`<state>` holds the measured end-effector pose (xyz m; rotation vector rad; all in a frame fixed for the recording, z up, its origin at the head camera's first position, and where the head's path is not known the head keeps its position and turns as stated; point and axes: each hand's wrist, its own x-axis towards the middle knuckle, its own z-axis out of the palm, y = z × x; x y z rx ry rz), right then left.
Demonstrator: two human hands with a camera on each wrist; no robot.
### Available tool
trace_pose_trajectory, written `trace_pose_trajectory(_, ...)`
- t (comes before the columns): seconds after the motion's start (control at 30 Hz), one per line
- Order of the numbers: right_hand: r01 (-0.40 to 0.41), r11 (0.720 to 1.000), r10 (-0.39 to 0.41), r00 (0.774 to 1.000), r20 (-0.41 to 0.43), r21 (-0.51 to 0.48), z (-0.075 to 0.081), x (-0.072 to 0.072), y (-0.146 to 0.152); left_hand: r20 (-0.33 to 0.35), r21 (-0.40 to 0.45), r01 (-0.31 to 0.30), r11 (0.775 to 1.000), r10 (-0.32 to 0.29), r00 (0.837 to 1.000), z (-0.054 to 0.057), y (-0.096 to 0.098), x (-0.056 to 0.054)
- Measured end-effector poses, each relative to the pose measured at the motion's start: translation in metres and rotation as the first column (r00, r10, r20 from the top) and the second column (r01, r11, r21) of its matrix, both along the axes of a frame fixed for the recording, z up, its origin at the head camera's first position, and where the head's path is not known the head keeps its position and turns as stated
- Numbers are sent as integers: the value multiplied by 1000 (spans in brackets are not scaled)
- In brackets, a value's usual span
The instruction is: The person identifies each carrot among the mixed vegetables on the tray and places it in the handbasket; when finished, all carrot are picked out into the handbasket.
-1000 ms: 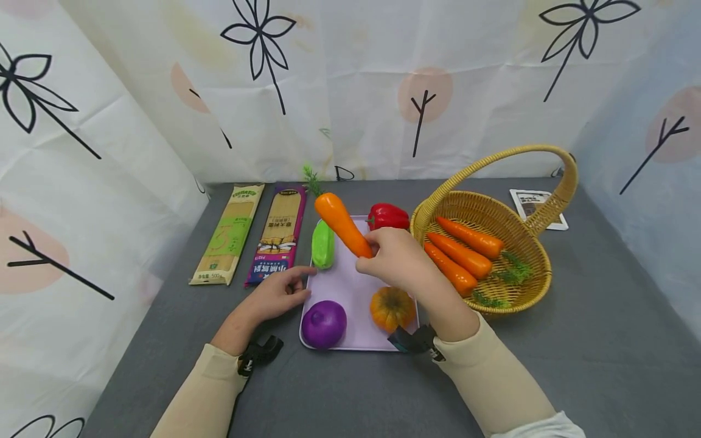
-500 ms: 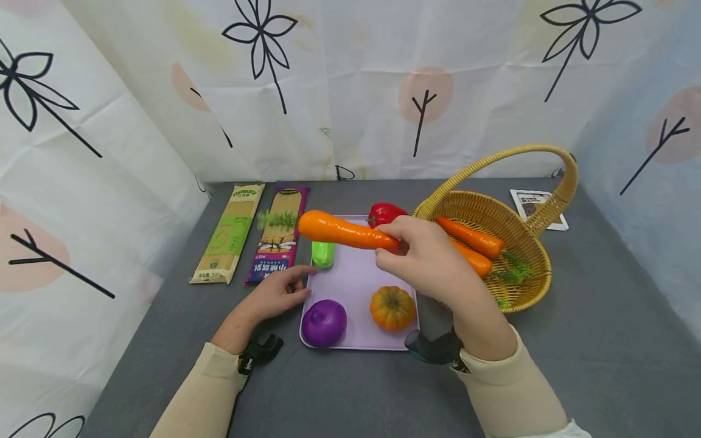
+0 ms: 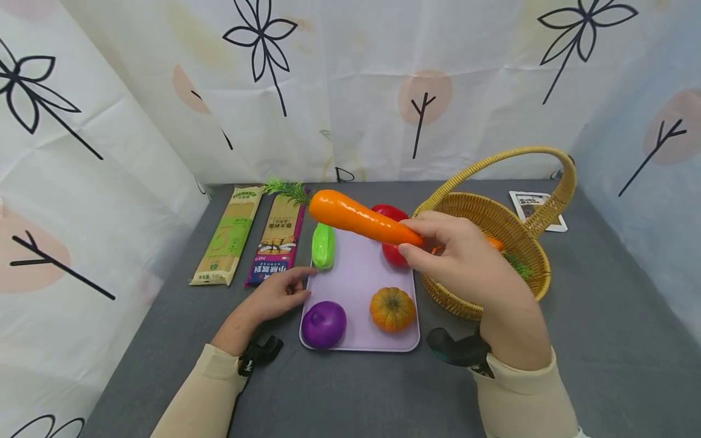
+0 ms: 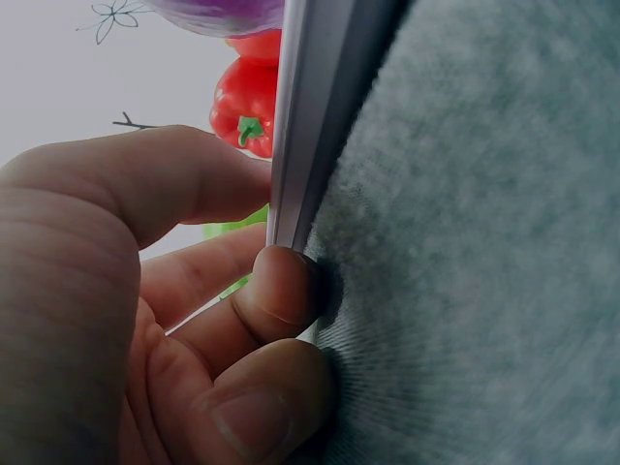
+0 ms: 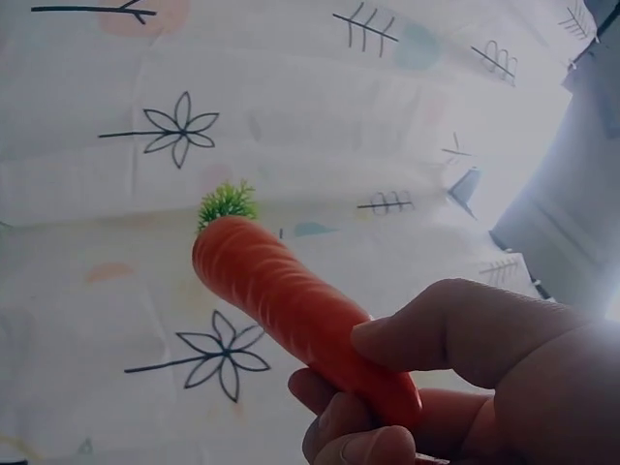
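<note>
My right hand (image 3: pixel 473 261) pinches an orange carrot (image 3: pixel 353 214) by its narrow end, over the tray's back right part. The carrot's green leafy top points left and away; in the right wrist view the thumb and fingers close round the carrot (image 5: pixel 286 300). My left hand (image 3: pixel 279 292) holds the left rim of a lilac tray (image 3: pixel 361 340), and the left wrist view has thumb and fingertips on either side of that rim (image 4: pixel 300 126). On the tray are a purple onion (image 3: pixel 324 325), a small pumpkin (image 3: pixel 392 309), a green vegetable (image 3: pixel 323 246) and a round red thing (image 3: pixel 394 255), partly covered.
A wicker basket (image 3: pixel 542 267) with a tall handle stands right of the tray, its carrots mostly hidden by my right hand. Two pasta packs, one green (image 3: pixel 227 237) and one purple (image 3: pixel 274 243), lie left. Behind the basket is a white packet (image 3: pixel 528 204). A red pepper (image 3: pixel 390 212) sits at the tray's back.
My right hand has moved right, toward the basket, still holding the carrot, which swung level and then tilted up leftward. The round red thing came into sight. The left hand stays at the rim.
</note>
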<state>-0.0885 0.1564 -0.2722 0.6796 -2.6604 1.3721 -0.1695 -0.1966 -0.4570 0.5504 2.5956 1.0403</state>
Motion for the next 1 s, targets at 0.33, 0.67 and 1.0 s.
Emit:
trace_pose_trajectory(0.33,-4,996,-4,995,-96,-88,14,25,52,-21,5,9,1000,-9,1000,1,0,0)
trace_pose_trajectory(0.67,171,978,-190,967,-168,-124,9,39,102,-41,7,19,1000,-19,999,1,0,1)
trace_pose_trajectory(1.0,290,943,-318,929,-188,-163,-7,45,142,-33,11,20,1000,-20,999,0,0,0)
